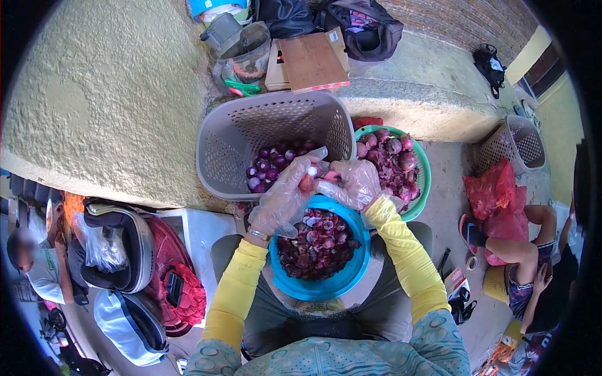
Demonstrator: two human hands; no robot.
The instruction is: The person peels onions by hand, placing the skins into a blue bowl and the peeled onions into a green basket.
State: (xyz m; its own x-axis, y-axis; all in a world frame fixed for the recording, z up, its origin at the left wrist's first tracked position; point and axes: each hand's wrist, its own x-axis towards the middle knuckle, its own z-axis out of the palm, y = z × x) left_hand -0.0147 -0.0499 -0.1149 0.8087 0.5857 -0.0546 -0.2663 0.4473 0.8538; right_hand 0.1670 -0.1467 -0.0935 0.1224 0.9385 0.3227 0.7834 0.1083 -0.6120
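Observation:
My left hand (pixel 283 195), in a clear plastic glove, is closed around an onion (pixel 311 170), of which a pale part shows between the fingers. My right hand (pixel 359 185), gloved too, has its fingers curled close beside it; what they pinch, if anything, I cannot make out. Both hands are above the gap between a grey perforated basket (pixel 213 141) with peeled purple onions (pixel 273 164) and a blue basin (pixel 362 250) full of onion skins (pixel 316 247). Right of the basket, a green colander (pixel 424 182) holds unpeeled onions (pixel 393 146) and loose skins.
A ledge (pixel 420 94) behind carries a brown board (pixel 313 61), a clear bucket (pixel 251 53) and a black bag (pixel 364 31). At right are a red mesh sack (pixel 498 194), another basket (pixel 514 144) and a seated person's leg (pixel 517 250). Bags and a helmet-like shell (pixel 122 235) lie left.

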